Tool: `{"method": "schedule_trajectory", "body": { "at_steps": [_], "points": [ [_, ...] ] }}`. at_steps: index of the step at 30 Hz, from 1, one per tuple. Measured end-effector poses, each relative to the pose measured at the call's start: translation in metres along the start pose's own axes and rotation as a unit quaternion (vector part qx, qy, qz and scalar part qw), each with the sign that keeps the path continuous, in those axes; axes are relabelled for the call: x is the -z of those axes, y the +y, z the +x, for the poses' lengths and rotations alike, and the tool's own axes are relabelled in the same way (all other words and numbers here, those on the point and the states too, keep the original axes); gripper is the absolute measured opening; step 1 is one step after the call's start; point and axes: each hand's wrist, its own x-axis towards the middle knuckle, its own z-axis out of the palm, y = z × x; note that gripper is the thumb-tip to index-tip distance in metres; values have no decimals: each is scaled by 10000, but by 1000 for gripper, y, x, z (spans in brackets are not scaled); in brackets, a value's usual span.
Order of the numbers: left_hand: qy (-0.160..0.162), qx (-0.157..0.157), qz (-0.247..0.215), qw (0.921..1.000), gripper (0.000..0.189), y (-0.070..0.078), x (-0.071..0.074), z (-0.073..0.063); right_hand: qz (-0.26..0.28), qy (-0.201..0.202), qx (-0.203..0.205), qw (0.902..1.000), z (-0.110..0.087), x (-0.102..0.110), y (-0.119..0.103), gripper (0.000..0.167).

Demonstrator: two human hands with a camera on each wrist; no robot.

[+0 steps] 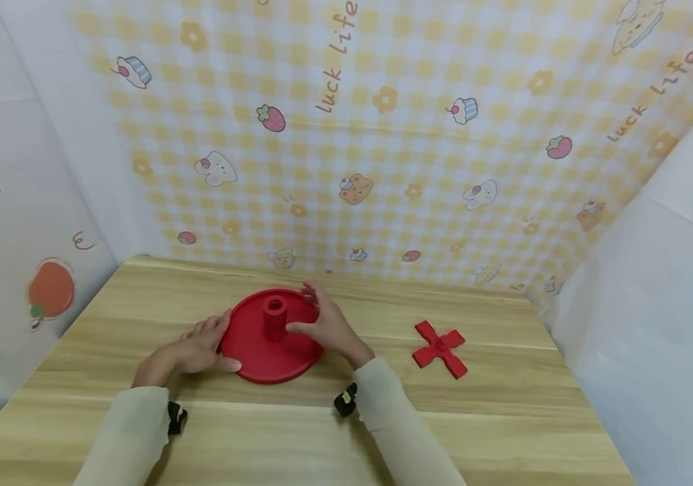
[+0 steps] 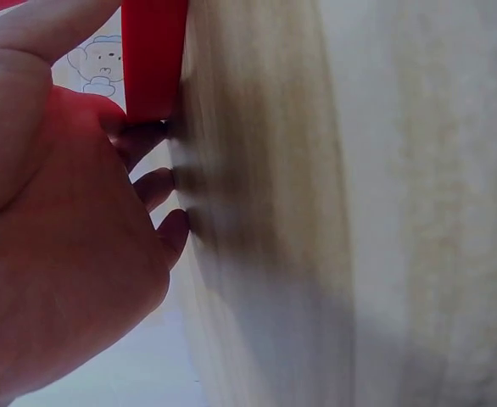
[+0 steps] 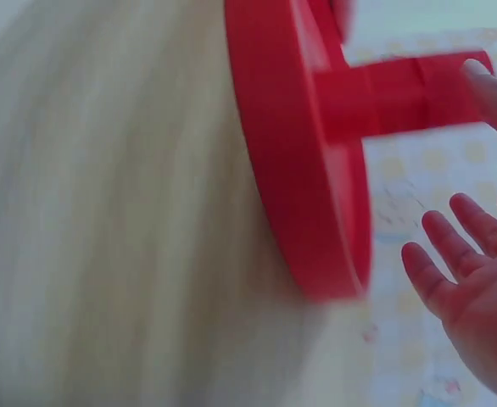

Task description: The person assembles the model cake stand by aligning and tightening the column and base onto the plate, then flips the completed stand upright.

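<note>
A red round base [image 1: 249,351] with a raised rim and a hollow upright post [image 1: 275,317] lies left of the table's middle. My left hand [image 1: 197,352] grips its left edge, thumb over the rim and fingers along the outer side. In the left wrist view that hand's fingertips [image 2: 176,227] are low beside the red rim [image 2: 153,59], close to the tabletop. My right hand [image 1: 329,327] reaches over the right side of the base with fingers spread. Its thumb [image 3: 494,93] overlaps the top of the post in the right wrist view.
A red cross-shaped piece [image 1: 440,348] with a small central stub lies on the wooden table [image 1: 261,439] to the right. Behind the table hangs a yellow checked cloth [image 1: 322,223]. White sheets [image 1: 650,310] stand at both sides.
</note>
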Motion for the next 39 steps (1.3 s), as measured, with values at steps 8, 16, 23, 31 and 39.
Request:
{"method": "schedule_trajectory", "body": {
  "at_steps": [8, 16, 23, 31, 39],
  "points": [
    [32, 17, 47, 10000, 124, -3, -2, -1, -507, 217, 354, 9978, -29, 57, 14, 75],
    [69, 57, -107, 9999, 120, 3, -1, -5, -1305, 651, 461, 9882, -55, 118, 34, 61],
    [33, 77, -67, 9999, 119, 4, -1, -6, -1708, 797, -64, 9821, -80, 179, 62, 47],
    [4, -38, -236, 9997, 120, 3, 1, -5, -1983, 170, -415, 9791, -108, 234, 97, 55],
    [-64, 88, -210, 9997, 122, 1, 0, -4, -2350, -534, -540, 9690, -121, 245, 127, 62]
  ]
}}
